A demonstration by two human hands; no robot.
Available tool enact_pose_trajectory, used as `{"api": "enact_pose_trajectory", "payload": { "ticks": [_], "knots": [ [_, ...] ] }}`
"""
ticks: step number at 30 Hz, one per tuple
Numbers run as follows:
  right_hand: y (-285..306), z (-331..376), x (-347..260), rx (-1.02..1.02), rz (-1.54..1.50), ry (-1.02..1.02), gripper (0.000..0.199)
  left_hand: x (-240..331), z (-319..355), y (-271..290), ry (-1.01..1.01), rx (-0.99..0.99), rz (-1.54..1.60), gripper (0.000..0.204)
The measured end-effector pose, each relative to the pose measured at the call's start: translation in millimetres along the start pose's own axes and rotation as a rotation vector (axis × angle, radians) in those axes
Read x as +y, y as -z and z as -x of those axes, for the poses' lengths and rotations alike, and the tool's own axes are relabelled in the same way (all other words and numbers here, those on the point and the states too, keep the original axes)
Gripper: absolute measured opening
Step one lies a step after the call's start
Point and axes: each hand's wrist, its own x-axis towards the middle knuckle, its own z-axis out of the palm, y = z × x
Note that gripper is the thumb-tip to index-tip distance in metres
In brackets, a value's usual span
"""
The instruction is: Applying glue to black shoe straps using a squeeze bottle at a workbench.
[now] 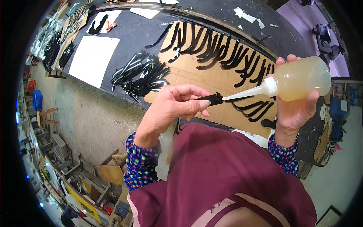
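Observation:
My left hand [177, 104] pinches a black strip [215, 100] between thumb and fingers, above the near edge of the cardboard sheet [196, 75]. In my right hand [297, 109] is a squeeze bottle [300, 79] of cloudy yellowish liquid, tipped on its side with its white nozzle pointing left. The nozzle tip touches, or nearly touches, the right end of the strip; I cannot tell which. Beyond my hands, rows of curved black strips [215, 47] lie on the cardboard. A tangled heap of black strips [143, 75] rests at its left side.
A white sheet [94, 60] lies on the dark table [132, 36] to the left. A metal rail [211, 17] runs along behind the cardboard. On the floor at lower left stands a wooden stool [112, 168]. Scraps of white paper [249, 17] lie beyond the rail.

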Motion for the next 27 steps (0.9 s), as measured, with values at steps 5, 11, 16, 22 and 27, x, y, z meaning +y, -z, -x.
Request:
{"api": "enact_pose_trajectory", "payload": {
  "ticks": [5, 11, 16, 22, 27],
  "knots": [
    [0, 3, 2, -0.034, 0.014, -0.003, 0.075, -7, 2, 0, -0.018, -0.033, 0.057, 0.02],
    [-1, 7, 2, -0.022, 0.06, -0.008, 0.078, -13, 2, 1, -0.012, -0.025, 0.174, 0.018],
    [1, 10, 1, -0.041, 0.07, -0.01, 0.079, -17, 3, 3, -0.007, -0.037, 0.174, 0.017],
    [-1, 10, 5, -0.034, 0.074, -0.022, 0.078, -17, 6, 0, -0.016, -0.031, 0.155, 0.018],
    [4, 12, 1, -0.058, 0.086, -0.017, 0.078, -19, 7, 2, -0.016, -0.032, 0.167, 0.018]
  ]
}}
